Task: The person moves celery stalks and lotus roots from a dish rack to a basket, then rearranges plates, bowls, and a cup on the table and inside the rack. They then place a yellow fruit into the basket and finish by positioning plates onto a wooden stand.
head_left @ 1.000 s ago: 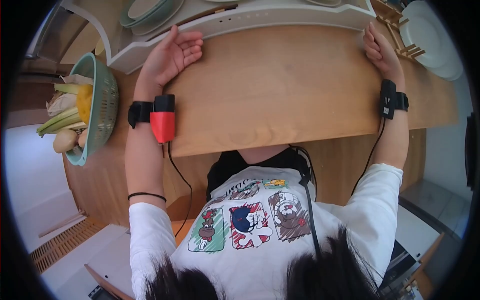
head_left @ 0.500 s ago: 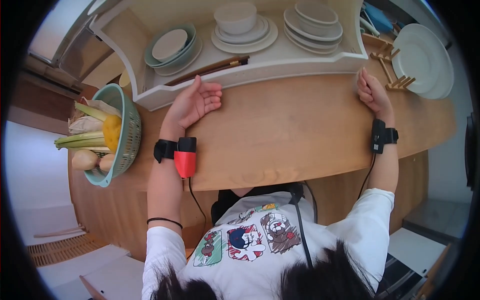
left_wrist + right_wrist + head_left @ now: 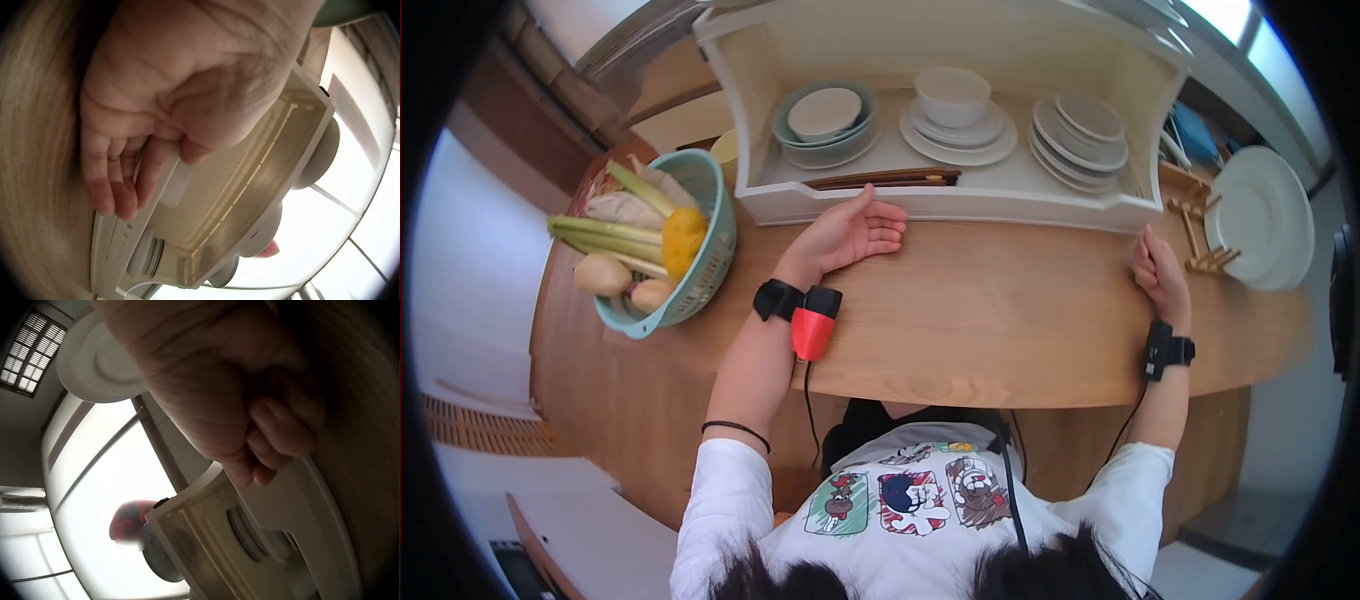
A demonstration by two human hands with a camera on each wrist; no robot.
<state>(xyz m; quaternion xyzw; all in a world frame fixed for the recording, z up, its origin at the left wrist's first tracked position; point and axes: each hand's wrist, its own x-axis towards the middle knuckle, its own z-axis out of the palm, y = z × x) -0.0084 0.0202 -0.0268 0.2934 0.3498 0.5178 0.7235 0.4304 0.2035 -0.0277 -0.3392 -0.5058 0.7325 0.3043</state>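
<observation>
My left hand (image 3: 855,235) lies palm up on the wooden table (image 3: 1000,320), its fingers relaxed and holding nothing, with the thumb against the front lip of a white dish shelf (image 3: 960,207). The left wrist view shows the same left hand (image 3: 150,169) next to the white shelf (image 3: 250,187). My right hand (image 3: 1157,268) rests on its edge by the shelf's right end, fingers loosely curled and holding nothing. In the right wrist view the right hand (image 3: 269,444) is beside the shelf's corner (image 3: 237,544).
Inside the shelf are a teal bowl stack (image 3: 825,115), a white bowl on plates (image 3: 953,97), more stacked dishes (image 3: 1085,125) and dark chopsticks (image 3: 885,180). A teal basket (image 3: 718,255) of vegetables stands at the left. A white plate (image 3: 1260,215) leans in a wooden rack (image 3: 1200,240) at the right.
The head view has tilted up, so the inside of the shelf and its dishes now show. Both hands stay resting on the table by the shelf.
</observation>
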